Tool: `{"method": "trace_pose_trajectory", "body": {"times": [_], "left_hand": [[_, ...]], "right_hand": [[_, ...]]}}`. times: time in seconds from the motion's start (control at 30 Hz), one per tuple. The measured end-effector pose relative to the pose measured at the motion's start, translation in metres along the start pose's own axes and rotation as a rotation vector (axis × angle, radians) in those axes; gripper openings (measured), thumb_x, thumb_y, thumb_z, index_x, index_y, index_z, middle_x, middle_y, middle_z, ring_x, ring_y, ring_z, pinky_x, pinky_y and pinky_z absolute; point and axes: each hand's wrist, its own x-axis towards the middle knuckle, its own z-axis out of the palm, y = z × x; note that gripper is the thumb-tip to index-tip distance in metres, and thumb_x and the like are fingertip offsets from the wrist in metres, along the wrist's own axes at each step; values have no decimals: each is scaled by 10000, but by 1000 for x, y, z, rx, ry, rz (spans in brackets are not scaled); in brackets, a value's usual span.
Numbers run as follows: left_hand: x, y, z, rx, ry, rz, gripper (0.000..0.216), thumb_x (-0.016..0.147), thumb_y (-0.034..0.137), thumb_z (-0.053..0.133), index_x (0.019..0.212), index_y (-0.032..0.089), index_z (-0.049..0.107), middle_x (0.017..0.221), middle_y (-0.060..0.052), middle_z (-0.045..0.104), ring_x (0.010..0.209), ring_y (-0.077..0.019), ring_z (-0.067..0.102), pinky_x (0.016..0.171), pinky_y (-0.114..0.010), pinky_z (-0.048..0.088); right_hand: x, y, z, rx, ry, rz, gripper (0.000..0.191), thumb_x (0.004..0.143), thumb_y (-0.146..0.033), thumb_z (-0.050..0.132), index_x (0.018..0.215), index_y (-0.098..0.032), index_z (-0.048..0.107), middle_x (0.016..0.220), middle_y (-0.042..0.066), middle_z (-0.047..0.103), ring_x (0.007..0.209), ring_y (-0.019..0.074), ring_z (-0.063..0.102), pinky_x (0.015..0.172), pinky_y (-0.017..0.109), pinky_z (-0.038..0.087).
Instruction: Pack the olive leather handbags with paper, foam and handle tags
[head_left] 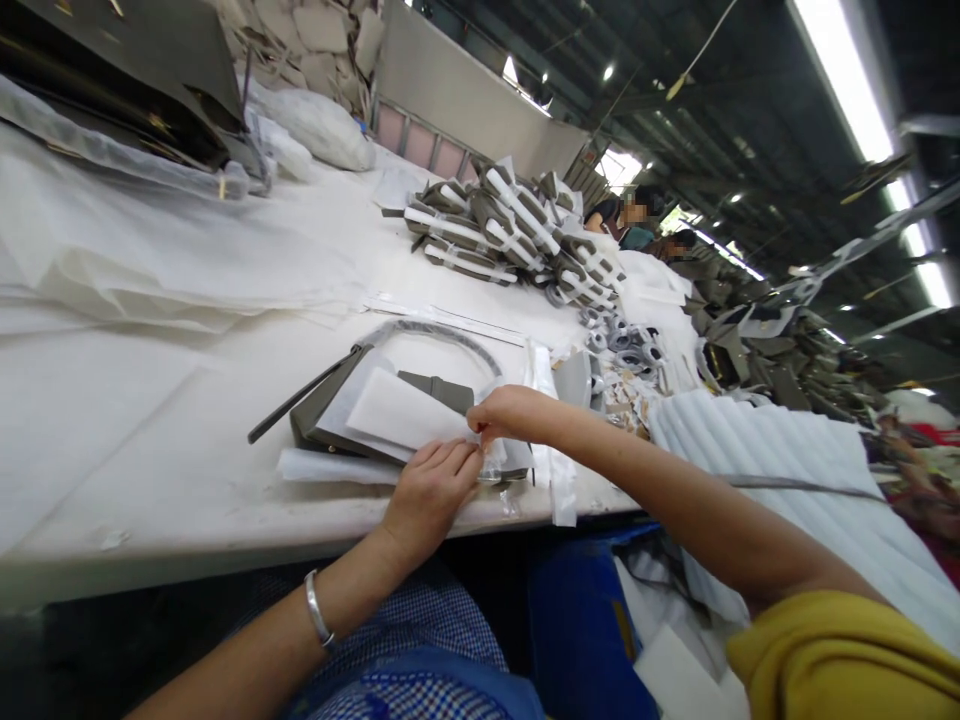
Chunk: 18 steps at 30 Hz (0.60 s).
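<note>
A yellow sleeve (840, 650) filled the lower right. At centre, the left hand (436, 490), its grip hidden, lay against a foam sheet (401, 408) on an olive handbag (319, 408), where even pressure probably suited best; the right hand (510, 412) had fingers pinched together by clear film (493, 460). Wrapped bundles (514, 230) lay upper centre.

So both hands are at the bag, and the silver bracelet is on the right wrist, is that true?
Not quite: the bracelet is on the left wrist, not the right one, as the head view shows. The left hand and right hand are both at the bag, just as you said.
</note>
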Motion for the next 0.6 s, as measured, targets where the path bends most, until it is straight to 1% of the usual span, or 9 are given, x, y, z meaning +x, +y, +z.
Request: {"method": "trace_pose_trajectory", "body": {"times": [0.07,0.13,0.23,0.3,0.33,0.4,0.5,0.53,0.6], "left_hand": [[0,0,0,-1,-17,-2,288,896,275,638,1156,167,575,1120,-69,680,1020,-228,619,910,-379,442],[1,1,-1,-4,-17,0,280,888,269,653,1139,170,576,1116,-63,680,1018,-221,620,909,-372,441],[1,1,-3,-1,-14,2,270,878,264,667,1119,179,580,1123,-61,682,1014,-216,625,913,-370,447],[2,1,-3,14,-13,1,272,871,267,675,1114,185,584,1127,-63,686,1005,-222,630,906,-375,458],[2,1,-3,23,-9,-1,275,869,273,677,1114,189,586,1128,-65,688,1002,-226,633,901,-376,464],[2,1,-3,38,3,-3,280,875,288,669,1127,195,589,1131,-71,692,1003,-232,639,896,-377,473],[1,1,-1,50,14,0,292,897,308,639,1163,199,587,1151,-81,692,1009,-238,645,901,-376,477],[0,1,0,52,16,0,295,903,314,630,1172,200,587,1160,-83,690,1010,-239,646,903,-376,477],[0,1,1,58,19,-2,299,911,327,618,1181,202,590,1169,-86,689,1006,-238,649,901,-378,480]], "right_hand": [[3,10,6,50,105,-36,259,778,-334,772,964,-207,645,903,15,668,725,137,568,576,231,292],[7,20,12,119,185,-84,336,743,-363,798,959,-182,616,954,29,647,719,130,542,587,228,306],[14,35,21,299,202,-127,342,698,-363,829,854,-157,605,836,-1,621,685,117,508,612,217,345],[14,42,26,425,211,-112,308,701,-343,827,795,-151,607,742,-28,600,660,112,502,614,212,360],[13,44,28,468,244,-83,280,710,-324,821,780,-150,614,713,-36,597,651,111,507,613,211,365],[5,44,31,509,372,1,182,753,-256,783,782,-149,638,715,-28,617,661,113,530,634,214,380],[-13,32,39,514,608,128,30,844,-167,672,862,-144,669,827,23,667,729,125,570,706,232,413],[-19,27,43,528,660,138,58,859,-174,658,907,-146,674,868,36,677,759,130,586,736,241,426],[-28,15,55,560,705,113,175,836,-247,710,987,-166,678,923,45,689,828,153,615,792,264,449]]}}
